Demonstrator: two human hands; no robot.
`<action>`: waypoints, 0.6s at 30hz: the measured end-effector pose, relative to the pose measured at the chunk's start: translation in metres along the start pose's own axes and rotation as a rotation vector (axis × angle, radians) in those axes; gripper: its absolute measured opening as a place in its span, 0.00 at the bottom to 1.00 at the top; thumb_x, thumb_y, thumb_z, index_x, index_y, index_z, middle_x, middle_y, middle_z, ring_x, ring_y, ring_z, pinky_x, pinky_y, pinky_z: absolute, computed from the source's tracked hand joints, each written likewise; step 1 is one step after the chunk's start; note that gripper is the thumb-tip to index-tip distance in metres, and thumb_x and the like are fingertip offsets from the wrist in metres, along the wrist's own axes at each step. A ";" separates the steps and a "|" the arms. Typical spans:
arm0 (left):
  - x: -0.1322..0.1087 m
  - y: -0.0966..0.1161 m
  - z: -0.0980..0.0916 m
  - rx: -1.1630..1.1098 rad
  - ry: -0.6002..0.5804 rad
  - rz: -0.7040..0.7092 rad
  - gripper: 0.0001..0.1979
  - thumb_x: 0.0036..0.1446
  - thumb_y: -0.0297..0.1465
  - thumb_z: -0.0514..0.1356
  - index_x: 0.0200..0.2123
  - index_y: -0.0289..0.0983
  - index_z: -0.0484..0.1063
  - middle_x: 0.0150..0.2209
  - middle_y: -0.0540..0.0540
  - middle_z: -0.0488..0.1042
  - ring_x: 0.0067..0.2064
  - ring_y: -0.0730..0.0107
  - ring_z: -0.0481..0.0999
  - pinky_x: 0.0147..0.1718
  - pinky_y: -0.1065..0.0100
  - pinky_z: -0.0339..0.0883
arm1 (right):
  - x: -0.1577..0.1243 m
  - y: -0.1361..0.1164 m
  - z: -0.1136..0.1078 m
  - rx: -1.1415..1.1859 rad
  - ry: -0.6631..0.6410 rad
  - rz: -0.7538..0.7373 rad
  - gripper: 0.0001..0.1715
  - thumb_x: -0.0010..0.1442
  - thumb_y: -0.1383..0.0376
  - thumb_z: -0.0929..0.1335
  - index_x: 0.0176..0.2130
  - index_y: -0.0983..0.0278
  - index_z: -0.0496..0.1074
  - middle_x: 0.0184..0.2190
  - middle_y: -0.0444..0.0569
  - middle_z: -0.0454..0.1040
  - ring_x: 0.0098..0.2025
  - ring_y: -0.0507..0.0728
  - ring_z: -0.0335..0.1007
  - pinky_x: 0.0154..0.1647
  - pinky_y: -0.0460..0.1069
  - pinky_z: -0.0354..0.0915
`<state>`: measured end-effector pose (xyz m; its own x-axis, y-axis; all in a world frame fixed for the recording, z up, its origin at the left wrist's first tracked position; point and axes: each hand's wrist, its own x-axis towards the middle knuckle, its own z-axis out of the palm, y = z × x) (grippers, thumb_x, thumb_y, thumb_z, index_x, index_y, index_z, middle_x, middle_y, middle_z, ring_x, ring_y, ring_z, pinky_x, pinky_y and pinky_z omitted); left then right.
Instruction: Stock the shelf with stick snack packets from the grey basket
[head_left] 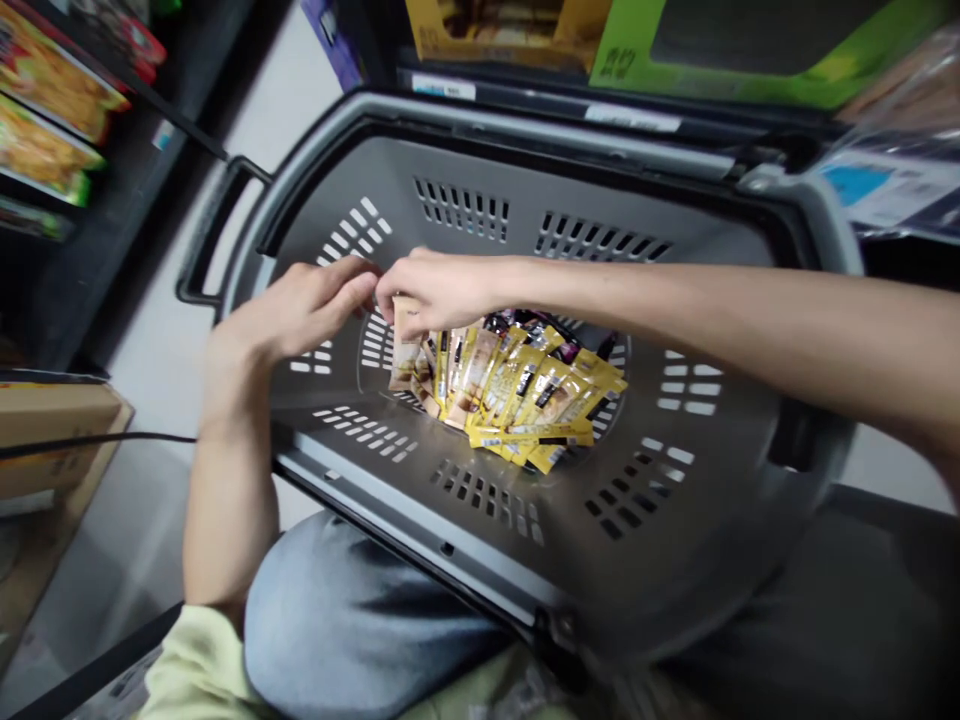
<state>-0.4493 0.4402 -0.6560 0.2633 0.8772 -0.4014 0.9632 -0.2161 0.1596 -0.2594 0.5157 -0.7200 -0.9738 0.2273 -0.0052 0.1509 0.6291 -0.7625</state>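
Both my hands are inside a grey plastic shopping basket (697, 480), near its left end. My right hand (439, 290) reaches in from the right, its fingers closed on a small beige packet (407, 318). Close against its fingertips is my left hand (319, 305), fingers bent and pressed together; whatever they pinch is hidden. Below my hands, several yellow snack packets (525, 390) lie in a fanned, overlapping row on the basket floor. Beige packets (405, 365) sit at the row's left end. Some dark purple packets (570, 352) show behind the yellow ones, partly covered by my right forearm.
A black basket handle (217, 235) sticks out at the left. Shelves with yellow (510, 50) and green display boxes (720, 50) stand just behind the basket. Bagged snacks (52, 100) fill a shelf at upper left. A cardboard box (56, 440) and my knee (337, 610) are nearby.
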 end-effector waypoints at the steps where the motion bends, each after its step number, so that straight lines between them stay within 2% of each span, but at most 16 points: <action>1: -0.001 0.001 0.000 -0.026 0.046 -0.006 0.26 0.70 0.47 0.42 0.49 0.35 0.70 0.36 0.44 0.77 0.35 0.64 0.75 0.39 0.67 0.64 | 0.001 -0.001 -0.004 0.062 0.096 0.003 0.13 0.55 0.67 0.74 0.42 0.68 0.76 0.37 0.49 0.76 0.42 0.56 0.70 0.44 0.49 0.66; 5: -0.004 0.002 0.003 -0.122 0.204 -0.017 0.29 0.68 0.50 0.47 0.59 0.34 0.64 0.38 0.43 0.79 0.38 0.61 0.78 0.41 0.65 0.68 | 0.005 -0.006 -0.014 0.448 0.477 0.172 0.14 0.59 0.64 0.73 0.46 0.66 0.74 0.38 0.50 0.78 0.39 0.56 0.73 0.39 0.49 0.71; 8: -0.004 -0.001 0.007 -0.232 0.268 0.002 0.31 0.66 0.49 0.52 0.64 0.35 0.58 0.37 0.45 0.79 0.38 0.62 0.79 0.40 0.65 0.70 | 0.008 -0.006 -0.014 0.760 0.679 0.325 0.11 0.64 0.62 0.71 0.45 0.63 0.72 0.39 0.50 0.79 0.37 0.54 0.75 0.38 0.49 0.74; 10: -0.004 -0.003 0.010 -0.264 0.298 -0.001 0.31 0.65 0.47 0.55 0.64 0.36 0.57 0.35 0.46 0.78 0.36 0.63 0.79 0.37 0.66 0.69 | 0.010 -0.006 -0.012 0.876 0.764 0.364 0.10 0.64 0.61 0.72 0.44 0.62 0.71 0.39 0.50 0.79 0.38 0.54 0.77 0.39 0.50 0.76; 14: -0.005 -0.005 0.011 -0.200 0.355 -0.011 0.31 0.63 0.45 0.60 0.64 0.39 0.58 0.32 0.48 0.75 0.32 0.66 0.76 0.35 0.66 0.68 | 0.014 -0.006 -0.006 0.979 0.909 0.341 0.12 0.65 0.58 0.72 0.44 0.63 0.72 0.40 0.53 0.79 0.40 0.57 0.78 0.41 0.53 0.78; 18: -0.006 -0.006 0.011 -0.100 0.386 -0.028 0.28 0.62 0.42 0.60 0.62 0.37 0.61 0.34 0.47 0.76 0.33 0.67 0.75 0.36 0.67 0.67 | 0.014 -0.008 -0.006 1.068 0.961 0.302 0.12 0.64 0.59 0.71 0.44 0.64 0.73 0.42 0.54 0.79 0.43 0.58 0.79 0.41 0.55 0.79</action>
<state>-0.4561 0.4314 -0.6645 0.1794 0.9829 -0.0417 0.9548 -0.1638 0.2479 -0.2730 0.5179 -0.7099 -0.3791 0.9130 -0.1507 -0.2872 -0.2709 -0.9188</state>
